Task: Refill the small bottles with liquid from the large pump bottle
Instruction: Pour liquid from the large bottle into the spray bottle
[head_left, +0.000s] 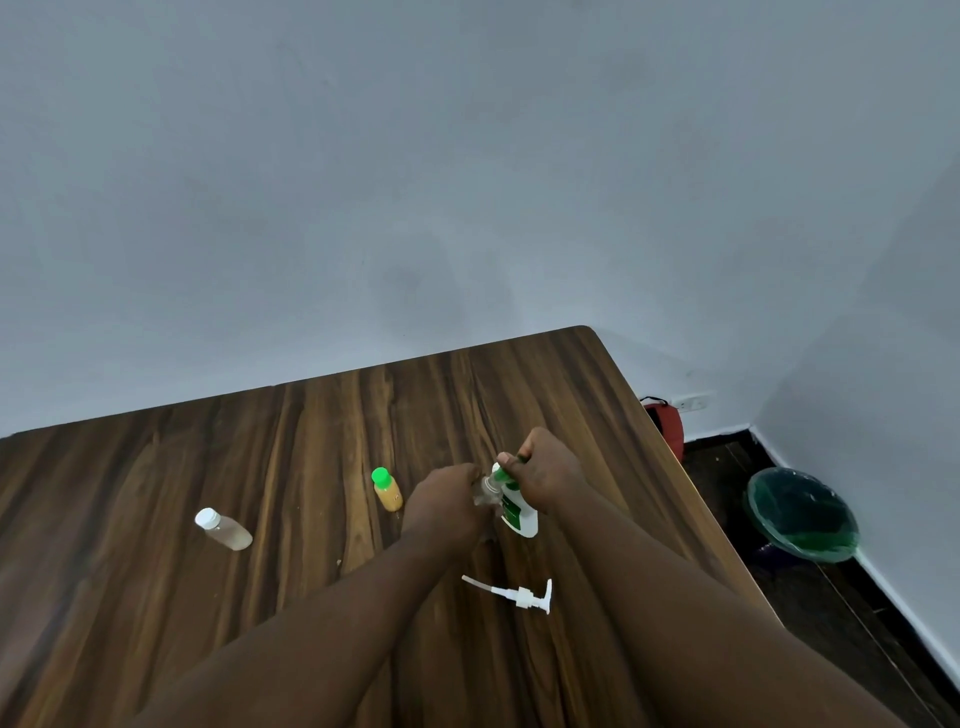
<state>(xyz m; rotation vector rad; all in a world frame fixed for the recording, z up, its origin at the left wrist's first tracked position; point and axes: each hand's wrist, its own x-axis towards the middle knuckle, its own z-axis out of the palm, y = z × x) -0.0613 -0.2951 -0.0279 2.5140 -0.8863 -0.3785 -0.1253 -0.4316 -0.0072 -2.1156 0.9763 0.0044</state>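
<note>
While left hand (447, 506) gripped the small clear bottle (482, 492) beside the large bottle (521, 515) on the desk (311, 441), right hand (551, 478) pinched a green part (503, 474); misaligned mouths would likely spill liquid.

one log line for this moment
left hand holds clear bottle | right hand grips large bottle by neck | pump off, on table | green-cap bottle, white-cap bottle aside

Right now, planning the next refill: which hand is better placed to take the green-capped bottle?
Left: the left hand sits beside the green-capped bottle, though it holds a clear bottle. The right hand is farther off, gripping a green part above the large bottle.
</note>
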